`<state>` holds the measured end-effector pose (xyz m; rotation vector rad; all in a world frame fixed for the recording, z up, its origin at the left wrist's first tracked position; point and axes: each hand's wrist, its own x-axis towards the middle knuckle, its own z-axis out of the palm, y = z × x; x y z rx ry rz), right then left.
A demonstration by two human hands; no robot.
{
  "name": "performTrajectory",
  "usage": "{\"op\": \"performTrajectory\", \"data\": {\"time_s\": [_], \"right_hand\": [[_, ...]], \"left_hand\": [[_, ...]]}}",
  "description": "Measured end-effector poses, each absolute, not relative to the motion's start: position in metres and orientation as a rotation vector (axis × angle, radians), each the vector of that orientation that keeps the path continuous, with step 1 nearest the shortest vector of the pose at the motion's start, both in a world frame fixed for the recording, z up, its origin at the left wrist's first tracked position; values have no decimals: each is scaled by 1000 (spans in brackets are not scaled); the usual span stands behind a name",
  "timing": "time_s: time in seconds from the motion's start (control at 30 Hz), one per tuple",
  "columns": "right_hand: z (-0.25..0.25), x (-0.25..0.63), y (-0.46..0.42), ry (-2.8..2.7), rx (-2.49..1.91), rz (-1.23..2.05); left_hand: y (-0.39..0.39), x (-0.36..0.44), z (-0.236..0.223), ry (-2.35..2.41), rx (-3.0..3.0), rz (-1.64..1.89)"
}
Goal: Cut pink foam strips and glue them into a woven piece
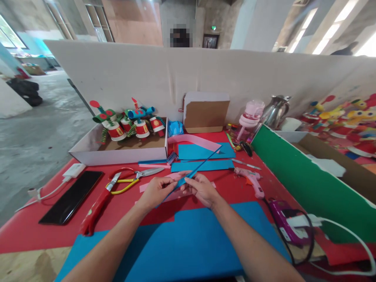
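Have a blue strip up in both hands right now, over about the middle of the red worktop. Pinching it between thumb and fingers with the left hand, and pinching it close beside that with the right hand too. Can't really make out the fingertips tucked underneath. Holding it on a slant, with one end pointing toward the back right corner and the other toward the front left.

Have some pink strips lying below the hands, plus a big blue card along the front edge, under the forearms. Toward the left edge, can spot a phone, a charger and, further in, scissors beside a red-handled tool.

At the back left corner, have a white box full of cup figures. Toward the right edge, can see a pink glue gun lying near a green box. Along the back edge, also have a pink bottle and a metal jug.
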<state>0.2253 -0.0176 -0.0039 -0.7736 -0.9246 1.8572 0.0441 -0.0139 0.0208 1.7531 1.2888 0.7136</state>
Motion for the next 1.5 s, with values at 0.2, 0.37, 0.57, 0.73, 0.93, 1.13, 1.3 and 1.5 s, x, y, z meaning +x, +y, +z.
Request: {"op": "performTrajectory", "data": {"time_s": [0.2, 0.37, 0.57, 0.73, 0.93, 1.13, 1.3, 1.5], "right_hand": [[-3, 226, -17, -909, -794, 1838], [-1, 228, -17, -890, -818, 1813], [5, 231, -18, -921, -794, 1752], [0, 227, -14, -849, -903, 1630], [-3, 234, -5, -771, -1030, 1547], [3, 256, 3, -772, -1156, 1310], [-1, 264, 5, -960, -1289, 1081], [-10, 263, 7, -1440, -1389, 887]], "left_hand": [[-13, 42, 19, 1287, 1752, 710], [-14, 43, 22, 1302, 1754, 714], [-13, 42, 20, 1311, 1781, 722], [-13, 40, 21, 1232, 1779, 704], [-11, 28, 30, 1226, 1830, 640], [27, 50, 42, 1442, 2076, 456], [52, 83, 49, 1755, 2308, 170], [15, 52, 49, 1892, 2490, -68]]}}
